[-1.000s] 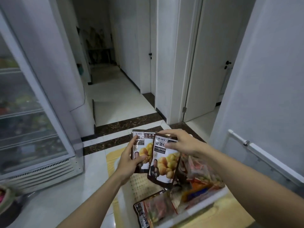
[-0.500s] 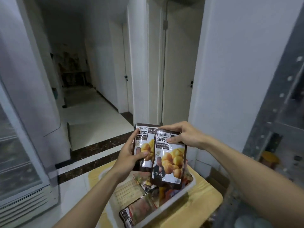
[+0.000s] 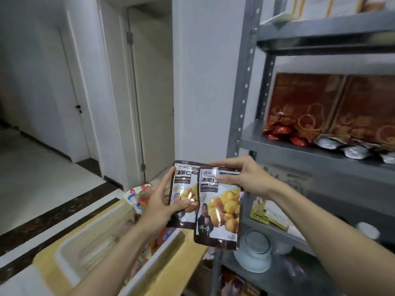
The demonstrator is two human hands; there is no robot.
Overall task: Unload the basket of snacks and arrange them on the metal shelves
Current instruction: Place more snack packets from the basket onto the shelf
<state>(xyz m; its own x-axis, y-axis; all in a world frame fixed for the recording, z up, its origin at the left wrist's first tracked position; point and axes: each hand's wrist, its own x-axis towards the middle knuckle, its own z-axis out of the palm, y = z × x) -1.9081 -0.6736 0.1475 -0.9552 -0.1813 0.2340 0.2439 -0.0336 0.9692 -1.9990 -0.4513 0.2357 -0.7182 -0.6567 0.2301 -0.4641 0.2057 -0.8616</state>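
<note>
Two of the snacks were up in the air, side by side and upright: the left packet point(image 3: 184, 189) and the right packet point(image 3: 218, 210), both dark brown with yellow kernels pictured on the front. The right packet lay over the other's right edge and hung a little lower. The left hand point(image 3: 158, 207) gripped the left packet by its left side, thumb pressed across the front and fingers curled behind. The right hand point(image 3: 241, 178) pinched the right packet at its top, thumb on the front, fingers hooked over the upper edge. Both packets were above the far right end of the white basket point(image 3: 152, 261), which sat on a yellow-topped surface point(image 3: 49, 268) with more bright wrappers inside it. Just beyond the packets, to the right, stood the grey metal shelves point(image 3: 242, 92). On the level above the hands, red patterned boxes point(image 3: 310, 103) stood at the back, with small red-wrapped items point(image 3: 280, 132) and silver pouches point(image 3: 342, 146) lying in front of them. A lower shelf held a yellow and white packet point(image 3: 267, 212) and a glass jar point(image 3: 254, 251). Off to the left was a white door point(image 3: 156, 92).
</note>
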